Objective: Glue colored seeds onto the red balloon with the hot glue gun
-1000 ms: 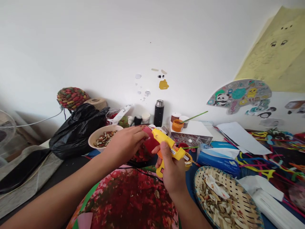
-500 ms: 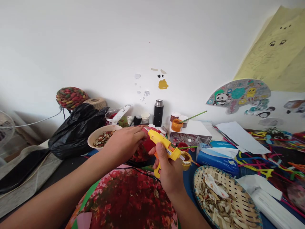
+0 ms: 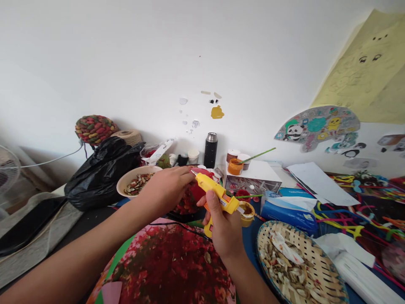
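Centrally, a yellow glue gun (image 3: pixel 215 192) is gripped in the closed right hand (image 3: pixel 223 226), its long axis slanted far and left, the nozzle almost touching a red craft piece (image 3: pixel 196 195) pinched by the left hand (image 3: pixel 167 188) just beside it.

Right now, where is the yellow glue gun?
Head view, near centre: the glue gun is gripped in the right hand, nozzle aimed left at the red piece by the left hand.

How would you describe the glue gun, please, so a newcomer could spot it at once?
Below the white wall, at the table's middle, the right hand holds the glue gun. It alone is yellow and pistol-shaped, nozzle toward the left hand.
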Available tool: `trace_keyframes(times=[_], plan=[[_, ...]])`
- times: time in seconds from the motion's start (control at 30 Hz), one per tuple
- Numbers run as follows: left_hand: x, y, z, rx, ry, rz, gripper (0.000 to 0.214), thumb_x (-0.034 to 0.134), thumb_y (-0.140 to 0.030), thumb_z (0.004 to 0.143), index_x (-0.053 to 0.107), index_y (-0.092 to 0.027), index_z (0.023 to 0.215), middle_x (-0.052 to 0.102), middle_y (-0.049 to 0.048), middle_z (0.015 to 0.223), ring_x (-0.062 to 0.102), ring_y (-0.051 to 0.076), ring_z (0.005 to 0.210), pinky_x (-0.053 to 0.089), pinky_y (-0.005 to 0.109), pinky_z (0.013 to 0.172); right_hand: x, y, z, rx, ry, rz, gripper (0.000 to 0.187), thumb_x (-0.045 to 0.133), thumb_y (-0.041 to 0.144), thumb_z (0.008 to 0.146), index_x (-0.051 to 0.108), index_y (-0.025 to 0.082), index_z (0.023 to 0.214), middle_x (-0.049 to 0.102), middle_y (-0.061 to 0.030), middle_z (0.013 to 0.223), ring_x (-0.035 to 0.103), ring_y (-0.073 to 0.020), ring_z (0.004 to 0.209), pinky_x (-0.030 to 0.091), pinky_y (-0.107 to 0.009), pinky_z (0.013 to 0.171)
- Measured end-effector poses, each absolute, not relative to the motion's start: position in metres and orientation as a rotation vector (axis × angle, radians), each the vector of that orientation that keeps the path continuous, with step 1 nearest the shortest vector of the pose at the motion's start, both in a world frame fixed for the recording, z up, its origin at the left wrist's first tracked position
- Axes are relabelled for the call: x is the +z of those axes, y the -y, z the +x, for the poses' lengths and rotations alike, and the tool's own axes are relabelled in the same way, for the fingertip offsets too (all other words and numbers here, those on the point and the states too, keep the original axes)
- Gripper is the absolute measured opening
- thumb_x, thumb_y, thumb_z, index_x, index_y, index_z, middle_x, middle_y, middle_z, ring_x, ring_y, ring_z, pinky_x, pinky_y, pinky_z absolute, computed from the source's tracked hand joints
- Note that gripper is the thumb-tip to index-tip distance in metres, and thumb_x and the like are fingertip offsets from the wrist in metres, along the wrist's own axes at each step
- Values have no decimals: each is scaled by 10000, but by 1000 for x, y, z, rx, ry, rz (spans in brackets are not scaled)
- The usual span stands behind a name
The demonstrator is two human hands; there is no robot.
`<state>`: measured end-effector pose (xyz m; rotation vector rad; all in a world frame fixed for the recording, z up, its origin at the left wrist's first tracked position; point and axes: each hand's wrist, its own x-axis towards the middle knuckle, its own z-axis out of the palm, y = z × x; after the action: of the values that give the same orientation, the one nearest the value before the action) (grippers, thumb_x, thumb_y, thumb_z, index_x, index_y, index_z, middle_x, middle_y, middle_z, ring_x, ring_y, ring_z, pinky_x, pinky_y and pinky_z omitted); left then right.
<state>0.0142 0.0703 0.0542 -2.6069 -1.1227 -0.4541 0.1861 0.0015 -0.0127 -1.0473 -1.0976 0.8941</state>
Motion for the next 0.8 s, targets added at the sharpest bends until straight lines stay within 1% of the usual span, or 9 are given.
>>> trace_keyframes(times=[0.13, 0.27, 0.37, 0.5, 0.67, 0.8], plan=[[58, -69, 15, -368, 1151, -2624, 232, 632, -37, 975, 792, -197, 1032, 816, 89, 1079, 794, 274, 985, 632, 362, 870, -14, -2, 186, 879, 1110, -1014, 687, 660, 829, 974, 789, 199, 732, 503, 37, 506, 510, -145, 464, 382, -259, 449], [61, -67, 16, -286, 1172, -2624, 198, 647, -53, 970, 788, -182, 1026, 806, 94, 1071, 793, 278, 979, 642, 372, 883, -12, -2, 186, 867, 1130, -1007, 663, 664, 808, 987, 774, 207, 730, 506, 37, 512, 505, -146, 473, 384, -263, 455], [61, -66, 16, -316, 1179, -2635, 204, 652, -57, 972, 794, -180, 1049, 803, 99, 1074, 797, 274, 984, 654, 375, 899, -9, -1, 187, 889, 1153, -1003, 693, 645, 834, 980, 770, 201, 731, 508, 35, 514, 510, -146, 478, 396, -262, 460], [60, -66, 16, -336, 1188, -2656, 189, 669, -108, 994, 804, -183, 1102, 814, 121, 1183, 806, 293, 1051, 669, 404, 937, -8, -1, 187, 892, 1160, -1014, 714, 635, 853, 970, 769, 193, 729, 508, 34, 512, 495, -144, 468, 391, -262, 447], [57, -66, 14, -379, 1179, -2681, 229, 676, -141, 1018, 809, -184, 1200, 797, 149, 1337, 805, 310, 1136, 672, 438, 995, -9, 0, 187, 897, 1159, -1022, 708, 644, 843, 970, 772, 189, 728, 522, 31, 517, 503, -142, 476, 396, -255, 450], [53, -67, 13, -409, 1173, -2684, 221, 684, -163, 1029, 811, -205, 1205, 792, 143, 1361, 802, 313, 1153, 678, 436, 968, -8, 0, 187, 895, 1169, -1012, 709, 646, 848, 963, 771, 191, 726, 515, 34, 513, 497, -139, 471, 397, -255, 449]])
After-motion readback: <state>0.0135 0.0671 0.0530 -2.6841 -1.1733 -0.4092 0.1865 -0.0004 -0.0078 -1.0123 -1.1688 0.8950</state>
